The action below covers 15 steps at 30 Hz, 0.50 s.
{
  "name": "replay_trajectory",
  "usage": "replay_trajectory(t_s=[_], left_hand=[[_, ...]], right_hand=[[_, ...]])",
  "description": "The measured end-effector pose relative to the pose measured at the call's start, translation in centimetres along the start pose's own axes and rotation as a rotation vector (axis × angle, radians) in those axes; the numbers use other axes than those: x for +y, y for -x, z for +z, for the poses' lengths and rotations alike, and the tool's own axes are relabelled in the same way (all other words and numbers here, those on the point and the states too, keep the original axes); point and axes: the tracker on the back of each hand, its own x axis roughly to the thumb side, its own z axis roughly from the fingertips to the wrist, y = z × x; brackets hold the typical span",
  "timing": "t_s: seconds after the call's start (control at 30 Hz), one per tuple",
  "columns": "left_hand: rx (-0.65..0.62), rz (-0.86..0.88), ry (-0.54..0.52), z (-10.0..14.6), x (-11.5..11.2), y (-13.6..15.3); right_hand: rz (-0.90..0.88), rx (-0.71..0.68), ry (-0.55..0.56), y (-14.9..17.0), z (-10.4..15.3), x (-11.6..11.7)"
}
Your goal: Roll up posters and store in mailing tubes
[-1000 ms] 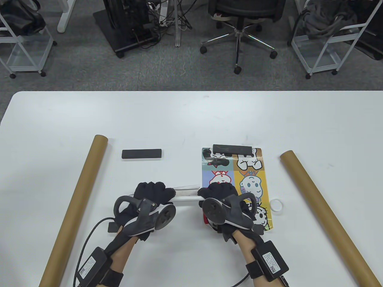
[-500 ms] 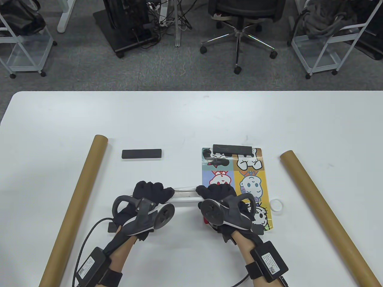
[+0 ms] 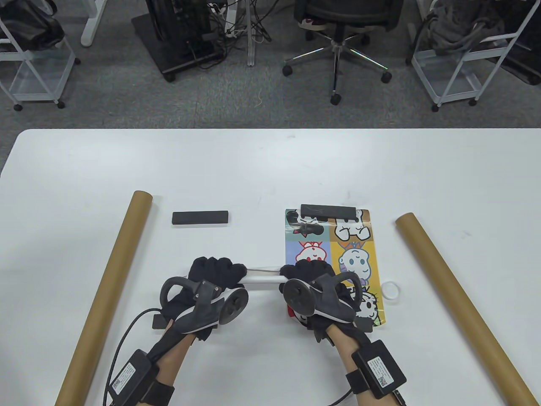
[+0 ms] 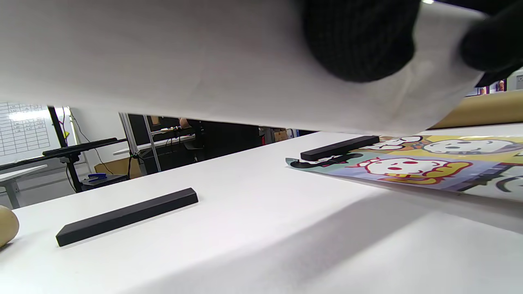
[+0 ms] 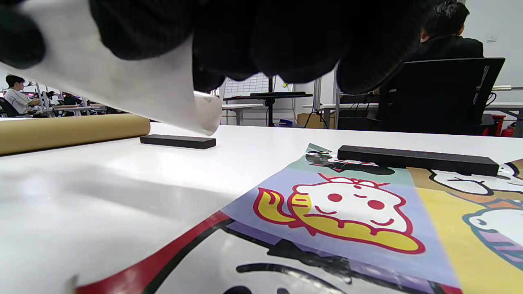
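While my left hand (image 3: 211,275) and right hand (image 3: 310,275) grip the rolled poster (image 3: 264,277), it hangs above the desk (image 3: 262,169).

Office or lab workspace. White table (image 3: 253,169) on grey carpet (image 3: 127,105). Swivel chair (image 3: 338,25) on castors behind it, wheeled wire carts (image 3: 460,63) at both sides, tangled cables (image 3: 236,25) under black stand. Wrist views show more desks, whiteboard (image 4: 22,126) with grid, seated people (image 5: 445,36) in background.
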Motion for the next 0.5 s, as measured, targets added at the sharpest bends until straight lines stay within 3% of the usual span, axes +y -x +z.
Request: replay_trajectory(t_s=[0.5], left_hand=[[-0.001, 0.010, 0.006, 0.01, 0.09, 0.06]], right_hand=[[0.014, -0.014, 0.012, -0.12, 0.06, 0.27]])
